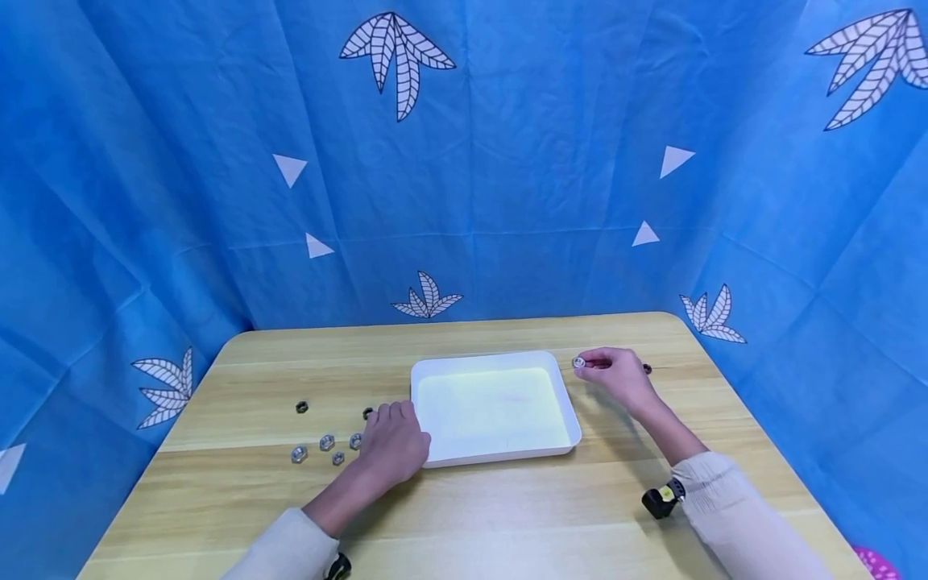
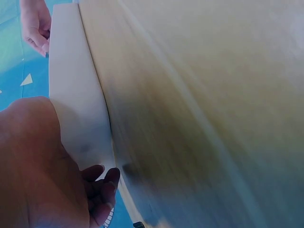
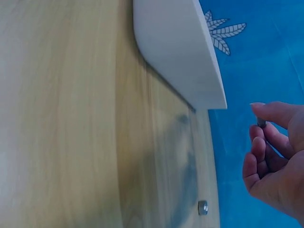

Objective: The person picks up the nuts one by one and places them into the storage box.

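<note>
My right hand [image 1: 615,377] is raised just past the right side of the white tray [image 1: 500,461]. It pinches a silver hex nut [image 1: 578,362] between thumb and fingertips, and the right wrist view shows that nut [image 3: 261,122] edge-on. At the tray's left side, my left hand [image 1: 395,443] has its fingers loosely curled downward. In the left wrist view its fingertips [image 2: 111,178] overlap the tray's end, with nothing showing between them; the thumb is mostly hidden. A dark nut [image 1: 368,412] lies right beside those fingers.
Left on the wooden table [image 1: 507,524] lie several silver nuts [image 1: 327,442] and another dark nut [image 1: 301,408]. Behind the right hand sits one more nut [image 1: 648,368], near the table's far right. A blue patterned curtain [image 1: 507,161] encloses the back and sides.
</note>
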The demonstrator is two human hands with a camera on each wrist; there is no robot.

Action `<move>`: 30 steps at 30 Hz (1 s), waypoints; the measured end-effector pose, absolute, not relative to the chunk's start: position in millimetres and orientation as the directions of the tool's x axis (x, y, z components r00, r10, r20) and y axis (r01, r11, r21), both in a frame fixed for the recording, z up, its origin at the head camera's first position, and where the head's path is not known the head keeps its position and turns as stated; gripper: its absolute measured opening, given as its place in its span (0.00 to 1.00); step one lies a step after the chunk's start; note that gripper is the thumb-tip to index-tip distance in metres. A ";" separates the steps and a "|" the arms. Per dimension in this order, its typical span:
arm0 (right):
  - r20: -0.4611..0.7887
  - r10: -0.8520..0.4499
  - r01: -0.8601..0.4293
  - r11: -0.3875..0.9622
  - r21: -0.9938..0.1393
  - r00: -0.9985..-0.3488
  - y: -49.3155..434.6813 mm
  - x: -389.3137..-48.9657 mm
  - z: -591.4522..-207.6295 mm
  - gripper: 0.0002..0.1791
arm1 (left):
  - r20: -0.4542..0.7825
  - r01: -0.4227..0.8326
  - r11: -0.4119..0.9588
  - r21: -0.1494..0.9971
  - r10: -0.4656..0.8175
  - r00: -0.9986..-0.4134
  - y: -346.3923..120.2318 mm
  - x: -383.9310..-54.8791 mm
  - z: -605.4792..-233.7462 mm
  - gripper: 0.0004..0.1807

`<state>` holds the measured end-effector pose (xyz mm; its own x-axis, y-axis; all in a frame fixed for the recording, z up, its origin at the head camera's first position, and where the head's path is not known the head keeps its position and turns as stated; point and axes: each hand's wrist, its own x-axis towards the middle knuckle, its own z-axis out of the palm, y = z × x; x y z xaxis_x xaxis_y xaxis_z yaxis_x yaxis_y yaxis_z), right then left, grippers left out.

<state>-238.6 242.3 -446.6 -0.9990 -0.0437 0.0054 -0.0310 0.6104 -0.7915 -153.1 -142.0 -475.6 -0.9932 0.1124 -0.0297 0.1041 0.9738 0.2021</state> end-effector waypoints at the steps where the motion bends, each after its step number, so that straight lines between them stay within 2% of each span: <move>1: 0.005 -0.047 -0.033 0.608 -0.794 -0.999 240.1 -239.2 -445.7 0.21 | -0.032 0.103 0.974 0.203 0.112 -0.993 -142.0 -153.3 -475.8 0.20; 10: 0.009 -0.048 -0.036 0.601 -0.799 -0.999 226.4 -242.0 -445.0 0.18 | -0.036 0.102 0.974 0.201 0.111 -0.993 -141.2 -154.0 -475.1 0.19; 17: 0.039 -0.092 -0.086 0.598 -0.797 -0.995 215.7 -244.5 -445.1 0.18 | -0.033 0.101 0.976 0.195 0.109 -0.993 -142.4 -153.8 -476.4 0.19; 30: 0.001 -0.124 -0.070 0.561 -0.825 -0.992 188.5 -248.6 -444.7 0.18 | -0.024 0.103 0.974 0.203 0.110 -0.994 -142.5 -153.5 -476.4 0.19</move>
